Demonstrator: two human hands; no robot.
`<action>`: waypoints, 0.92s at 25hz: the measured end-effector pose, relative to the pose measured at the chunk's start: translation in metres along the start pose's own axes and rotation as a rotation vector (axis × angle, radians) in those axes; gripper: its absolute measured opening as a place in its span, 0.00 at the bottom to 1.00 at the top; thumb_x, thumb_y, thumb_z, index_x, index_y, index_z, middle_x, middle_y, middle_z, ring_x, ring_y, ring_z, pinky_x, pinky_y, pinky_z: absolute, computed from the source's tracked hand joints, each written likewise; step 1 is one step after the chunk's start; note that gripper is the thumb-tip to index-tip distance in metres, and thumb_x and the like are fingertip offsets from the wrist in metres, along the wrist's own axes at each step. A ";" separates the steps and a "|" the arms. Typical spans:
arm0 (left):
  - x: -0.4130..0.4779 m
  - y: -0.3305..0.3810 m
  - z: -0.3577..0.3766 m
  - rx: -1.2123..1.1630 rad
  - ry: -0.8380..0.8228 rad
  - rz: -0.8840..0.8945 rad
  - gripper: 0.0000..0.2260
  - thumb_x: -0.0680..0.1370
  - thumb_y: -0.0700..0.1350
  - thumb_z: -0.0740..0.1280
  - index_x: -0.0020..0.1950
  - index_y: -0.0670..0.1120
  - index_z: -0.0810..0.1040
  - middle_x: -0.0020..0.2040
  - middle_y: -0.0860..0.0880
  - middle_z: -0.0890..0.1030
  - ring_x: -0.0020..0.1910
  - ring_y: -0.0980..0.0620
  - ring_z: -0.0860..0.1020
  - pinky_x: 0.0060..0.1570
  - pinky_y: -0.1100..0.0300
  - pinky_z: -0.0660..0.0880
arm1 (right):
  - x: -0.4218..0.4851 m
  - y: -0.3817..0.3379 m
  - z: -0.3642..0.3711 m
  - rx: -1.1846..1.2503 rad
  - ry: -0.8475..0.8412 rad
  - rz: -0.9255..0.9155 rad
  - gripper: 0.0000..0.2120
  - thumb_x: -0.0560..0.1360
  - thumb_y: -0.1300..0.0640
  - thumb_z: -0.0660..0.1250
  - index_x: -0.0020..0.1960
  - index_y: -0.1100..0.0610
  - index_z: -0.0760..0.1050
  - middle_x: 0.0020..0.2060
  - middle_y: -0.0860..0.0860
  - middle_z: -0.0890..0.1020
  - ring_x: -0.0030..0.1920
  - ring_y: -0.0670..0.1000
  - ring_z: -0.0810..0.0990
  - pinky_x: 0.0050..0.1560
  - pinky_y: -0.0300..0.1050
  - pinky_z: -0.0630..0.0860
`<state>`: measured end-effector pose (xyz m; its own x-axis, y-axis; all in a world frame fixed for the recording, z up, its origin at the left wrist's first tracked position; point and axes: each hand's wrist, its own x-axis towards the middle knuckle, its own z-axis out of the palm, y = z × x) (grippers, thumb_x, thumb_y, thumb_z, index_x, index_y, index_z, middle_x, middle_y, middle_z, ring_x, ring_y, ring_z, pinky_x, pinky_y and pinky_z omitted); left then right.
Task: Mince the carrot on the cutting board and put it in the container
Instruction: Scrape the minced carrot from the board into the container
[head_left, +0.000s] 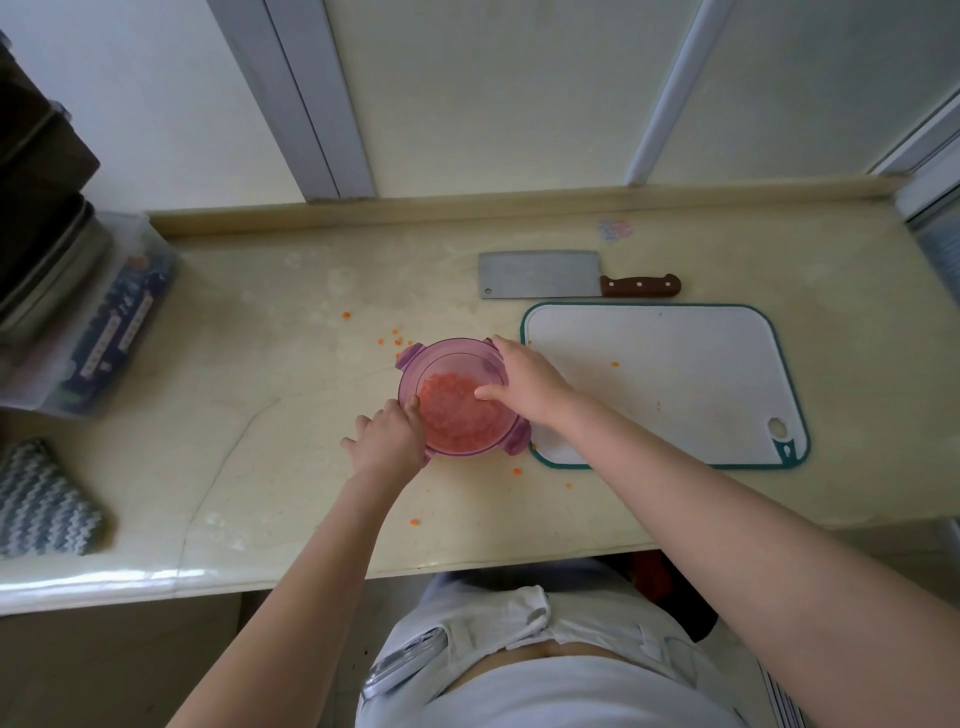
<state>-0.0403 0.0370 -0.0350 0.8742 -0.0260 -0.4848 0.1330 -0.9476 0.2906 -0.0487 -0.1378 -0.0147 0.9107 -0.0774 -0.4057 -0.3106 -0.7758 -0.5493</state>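
Observation:
A round purple container (441, 358) stands on the counter just left of the white cutting board (675, 374). Minced carrot (454, 415) fills its bottom. My left hand (387, 436) grips the container's near left rim, thumb over the edge. My right hand (522, 379) lies over the right rim, thumb reaching inside above the carrot and fingers along the far edge. The cleaver (540, 274) with a brown handle lies flat on the counter behind the board. A few carrot bits (614, 364) lie on the board, and more carrot bits (396, 336) lie around the container.
A clear plastic box (98, 322) with packets stands at the left, dark trays stacked behind it. A striped knitted cloth (44, 499) lies at the near left. The counter's front edge (311, 577) runs close to my body. A wall and window frames rise behind.

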 end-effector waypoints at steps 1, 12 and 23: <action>0.000 0.001 0.001 -0.006 0.003 -0.004 0.19 0.83 0.50 0.45 0.60 0.41 0.70 0.59 0.42 0.75 0.62 0.42 0.66 0.59 0.46 0.61 | 0.003 0.002 -0.001 0.032 -0.017 0.014 0.39 0.75 0.52 0.70 0.77 0.62 0.53 0.75 0.57 0.61 0.74 0.55 0.60 0.72 0.47 0.57; 0.001 0.002 0.001 0.023 -0.015 -0.015 0.17 0.82 0.47 0.45 0.60 0.43 0.69 0.58 0.42 0.75 0.61 0.43 0.66 0.57 0.46 0.62 | 0.012 0.014 -0.016 0.213 -0.050 0.041 0.25 0.75 0.62 0.69 0.71 0.60 0.68 0.67 0.56 0.74 0.68 0.54 0.71 0.68 0.45 0.65; -0.009 0.002 0.000 -0.018 -0.004 -0.019 0.20 0.83 0.51 0.46 0.56 0.40 0.73 0.55 0.41 0.77 0.61 0.42 0.68 0.58 0.47 0.62 | -0.021 -0.004 0.012 0.198 0.170 0.113 0.24 0.80 0.55 0.61 0.73 0.62 0.61 0.68 0.58 0.69 0.68 0.58 0.68 0.67 0.48 0.64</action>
<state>-0.0480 0.0349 -0.0298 0.8696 -0.0094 -0.4937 0.1579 -0.9420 0.2960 -0.0701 -0.1251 -0.0128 0.8949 -0.2731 -0.3530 -0.4443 -0.6203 -0.6464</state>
